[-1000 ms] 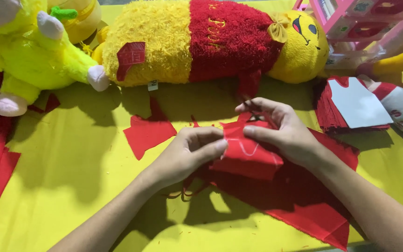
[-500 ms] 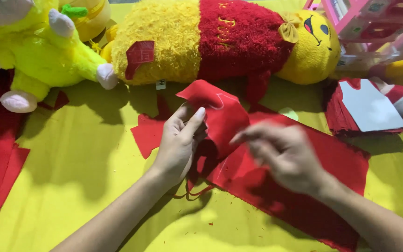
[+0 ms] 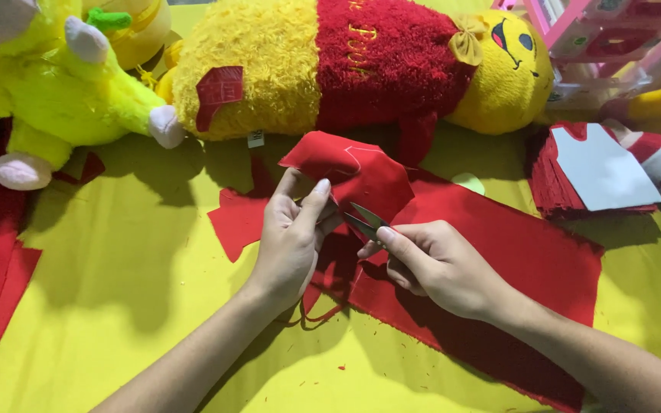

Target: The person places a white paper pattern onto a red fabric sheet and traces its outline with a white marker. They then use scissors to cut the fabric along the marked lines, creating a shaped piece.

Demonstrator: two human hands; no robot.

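Nearest me, the right hand (image 3: 437, 268) is clenched around small scissors (image 3: 365, 219), blades open and pointing toward eleven o'clock. At its nine o'clock the left hand (image 3: 294, 237) pinches a red felt piece (image 3: 353, 172), lifted above the red felt sheet (image 3: 514, 260) on the yellow cloth (image 3: 139, 306). Farther off at twelve o'clock lies a yellow-and-red plush bear (image 3: 361, 65).

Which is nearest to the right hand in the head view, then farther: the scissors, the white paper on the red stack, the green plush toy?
From the right hand:
1. Scissors, in its fingers.
2. White paper, upper right on the red stack.
3. Green plush toy, far upper left.
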